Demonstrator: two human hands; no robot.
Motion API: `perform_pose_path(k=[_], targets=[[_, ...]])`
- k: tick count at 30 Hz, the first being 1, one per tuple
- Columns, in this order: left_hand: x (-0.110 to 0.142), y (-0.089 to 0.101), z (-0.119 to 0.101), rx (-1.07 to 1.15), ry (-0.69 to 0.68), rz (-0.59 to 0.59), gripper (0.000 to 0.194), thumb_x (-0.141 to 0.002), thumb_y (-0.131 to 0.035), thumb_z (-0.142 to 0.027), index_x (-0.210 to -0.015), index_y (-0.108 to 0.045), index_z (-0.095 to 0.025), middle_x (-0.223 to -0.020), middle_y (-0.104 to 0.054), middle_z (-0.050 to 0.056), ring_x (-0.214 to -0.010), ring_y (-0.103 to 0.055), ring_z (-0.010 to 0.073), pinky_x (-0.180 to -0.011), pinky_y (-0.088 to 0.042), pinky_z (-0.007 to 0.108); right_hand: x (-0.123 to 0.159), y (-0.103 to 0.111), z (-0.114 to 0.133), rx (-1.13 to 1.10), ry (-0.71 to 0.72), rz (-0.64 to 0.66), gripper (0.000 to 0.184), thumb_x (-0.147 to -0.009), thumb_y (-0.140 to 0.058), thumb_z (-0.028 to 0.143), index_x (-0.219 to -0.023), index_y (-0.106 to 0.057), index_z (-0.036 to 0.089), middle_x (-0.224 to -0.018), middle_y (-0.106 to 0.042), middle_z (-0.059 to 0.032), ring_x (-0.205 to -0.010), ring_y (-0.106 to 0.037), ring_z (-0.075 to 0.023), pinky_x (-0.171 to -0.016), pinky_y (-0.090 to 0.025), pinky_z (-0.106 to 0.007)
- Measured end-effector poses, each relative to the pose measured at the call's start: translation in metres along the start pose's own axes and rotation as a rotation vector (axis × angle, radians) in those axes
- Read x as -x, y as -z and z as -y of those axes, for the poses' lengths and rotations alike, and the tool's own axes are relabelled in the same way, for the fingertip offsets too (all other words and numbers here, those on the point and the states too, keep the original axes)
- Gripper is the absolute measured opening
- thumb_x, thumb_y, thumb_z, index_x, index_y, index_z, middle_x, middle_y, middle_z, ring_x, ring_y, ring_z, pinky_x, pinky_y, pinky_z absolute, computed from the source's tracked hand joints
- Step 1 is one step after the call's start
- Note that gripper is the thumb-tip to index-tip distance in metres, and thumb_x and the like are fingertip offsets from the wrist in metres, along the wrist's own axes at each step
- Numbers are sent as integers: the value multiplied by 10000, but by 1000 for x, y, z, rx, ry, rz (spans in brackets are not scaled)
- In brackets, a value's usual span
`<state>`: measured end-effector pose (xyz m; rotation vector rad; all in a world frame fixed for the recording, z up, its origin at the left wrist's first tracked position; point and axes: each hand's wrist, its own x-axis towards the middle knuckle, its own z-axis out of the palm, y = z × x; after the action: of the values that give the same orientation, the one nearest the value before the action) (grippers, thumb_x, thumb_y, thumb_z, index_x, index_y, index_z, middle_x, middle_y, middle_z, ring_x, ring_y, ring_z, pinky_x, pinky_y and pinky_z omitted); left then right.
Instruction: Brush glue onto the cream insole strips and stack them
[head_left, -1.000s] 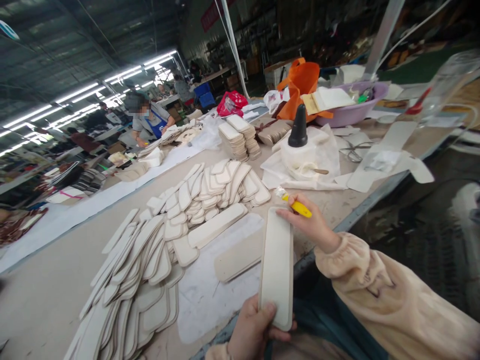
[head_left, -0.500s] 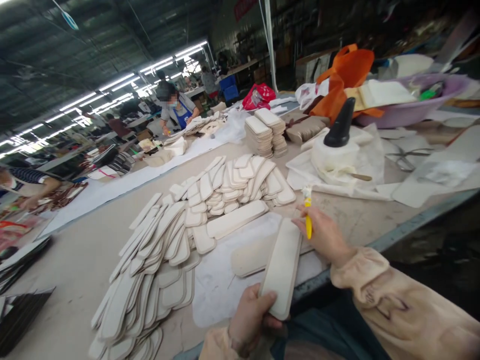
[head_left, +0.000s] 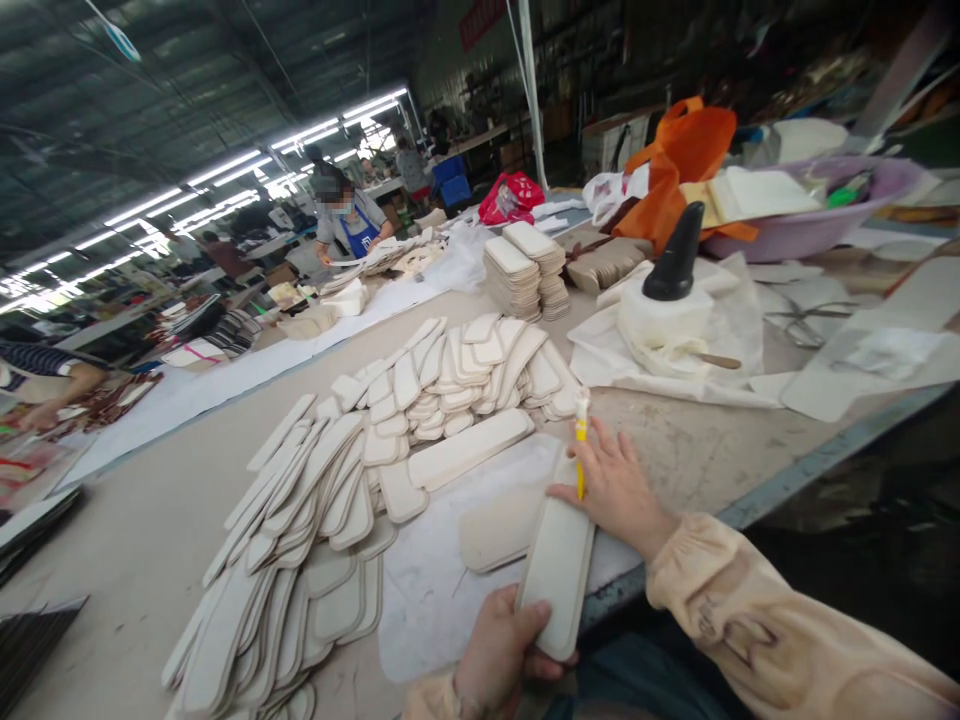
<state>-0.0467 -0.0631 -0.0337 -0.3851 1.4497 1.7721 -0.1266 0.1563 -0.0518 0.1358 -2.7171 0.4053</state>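
My left hand grips the near end of a long cream insole-shaped board, thumb on top. My right hand rests on the board's far end with fingers stretched out, and a yellow-handled brush is held between them, bristles pointing away. Under the board lies another cream piece on a white sheet. Rows of overlapped cream pieces fan out to the left on the worktable.
A white glue pot with a black cone top stands beyond my right hand. Stacked pieces, an orange bag, a lilac basin and scissors sit farther back. Other people work at the far end and at left.
My right hand has slid nearer along the board and flattened on it, and the brush now points straight away. The left hand keeps its grip; the view shifted slightly.
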Motion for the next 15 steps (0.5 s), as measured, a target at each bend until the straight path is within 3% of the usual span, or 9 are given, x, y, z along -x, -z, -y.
perform_pose_path(k=[6,9,12,15], targets=[[-8,10,9,45,-50,181,575,-564,-789,-517,-892,-692,-55,-625,-674,85,-488,-615,132,-431,-454,180,-8,-12,-39,111,-32,-193,373,-856,-536,479,-996,-572,135,-1227,-577,-207,-1320,-336,-405,-999,-313,-604],[3,17,-6,29,-121,241,505,-573,-798,-481,-834,-711,-58,-662,-688,94,-557,-633,124,-541,-492,185,-9,-6,-52,76,8,-319,247,-892,-475,385,-942,-556,157,-1252,-572,-186,-1311,-374,-371,-1019,-320,-571],[27,23,-50,-42,-147,189,496,-634,-752,-477,-893,-692,-58,-699,-698,114,-557,-653,155,-421,-446,171,-11,8,-59,-28,1,-440,229,-855,-531,408,-912,-518,186,-1272,-568,-166,-1234,-473,-350,-1012,-363,-529],[53,33,-119,-192,-342,-37,470,-655,-732,-474,-908,-659,-85,-660,-693,94,-514,-651,169,-378,-453,180,-12,23,-60,-110,-12,-493,227,-845,-540,424,-882,-488,207,-1230,-600,-152,-1160,-535,-339,-1011,-375,-530]])
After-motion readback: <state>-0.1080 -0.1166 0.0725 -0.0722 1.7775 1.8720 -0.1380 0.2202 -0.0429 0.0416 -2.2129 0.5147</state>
